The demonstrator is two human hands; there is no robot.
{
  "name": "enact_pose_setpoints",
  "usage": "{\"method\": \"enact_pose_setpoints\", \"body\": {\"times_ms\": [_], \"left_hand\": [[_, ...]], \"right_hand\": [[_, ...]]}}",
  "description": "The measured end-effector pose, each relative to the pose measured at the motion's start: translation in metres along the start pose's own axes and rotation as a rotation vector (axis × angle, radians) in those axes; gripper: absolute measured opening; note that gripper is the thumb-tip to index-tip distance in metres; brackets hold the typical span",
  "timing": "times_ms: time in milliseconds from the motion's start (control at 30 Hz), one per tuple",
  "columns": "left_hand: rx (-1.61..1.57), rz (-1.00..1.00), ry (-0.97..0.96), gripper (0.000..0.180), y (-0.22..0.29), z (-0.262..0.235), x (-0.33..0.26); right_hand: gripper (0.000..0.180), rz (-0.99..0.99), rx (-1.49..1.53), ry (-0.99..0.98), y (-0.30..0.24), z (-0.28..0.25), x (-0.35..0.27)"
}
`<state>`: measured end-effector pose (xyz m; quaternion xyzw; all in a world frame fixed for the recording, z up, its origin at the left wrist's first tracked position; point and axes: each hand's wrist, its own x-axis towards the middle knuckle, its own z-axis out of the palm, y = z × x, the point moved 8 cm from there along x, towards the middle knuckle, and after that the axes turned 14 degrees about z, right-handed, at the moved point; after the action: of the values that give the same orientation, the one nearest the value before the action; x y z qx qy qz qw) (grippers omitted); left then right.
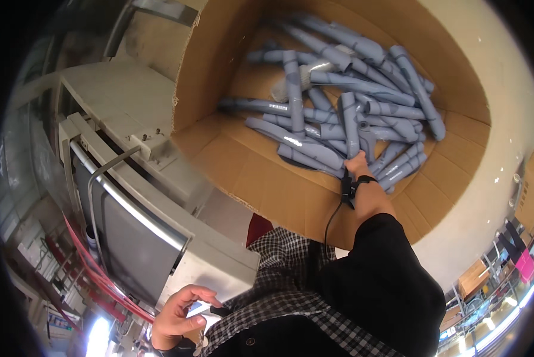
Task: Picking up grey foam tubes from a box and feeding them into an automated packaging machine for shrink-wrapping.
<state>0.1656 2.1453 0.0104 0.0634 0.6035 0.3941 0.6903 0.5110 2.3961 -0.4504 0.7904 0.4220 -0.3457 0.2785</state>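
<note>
Many blue-grey tubular parts (pixel 293 95) lie in the cardboard box (pixel 267 184), none seen lifted clear, with my right hand (pixel 356 162) at one's near end, its grip unclear to me, and my left hand's (pixel 180 315) fingers loosely parted, empty, near left.

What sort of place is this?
Probably a factory or workshop. There's a big pale machine with a shiny metal bar, and a large cardboard box holds a heap of bluish-grey rolls, more than a home would likely need.
</note>
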Motion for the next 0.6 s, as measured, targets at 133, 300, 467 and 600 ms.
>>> {"method": "enact_pose_setpoints", "body": {"times_ms": [133, 300, 467, 600], "left_hand": [[0.022, -0.033, -0.016, 0.046, -0.003, -0.001, 0.008], [0.125, 0.097, -0.244, 0.045, 0.009, 0.002, 0.010], [0.284, 0.437, -0.346, 0.067, 0.031, 0.020, 0.024], [0.122, 0.474, -0.392, 0.102, 0.036, 0.043, 0.035]], "right_hand": [[0.069, -0.061, -0.245, -0.074, -0.012, -0.019, -0.005], [0.054, -0.599, -0.041, -0.154, -0.060, -0.079, -0.113], [0.046, -0.710, 0.540, -0.678, -0.066, -0.134, -0.274], [0.044, -0.898, 0.605, -0.816, -0.094, -0.156, -0.430]]}}
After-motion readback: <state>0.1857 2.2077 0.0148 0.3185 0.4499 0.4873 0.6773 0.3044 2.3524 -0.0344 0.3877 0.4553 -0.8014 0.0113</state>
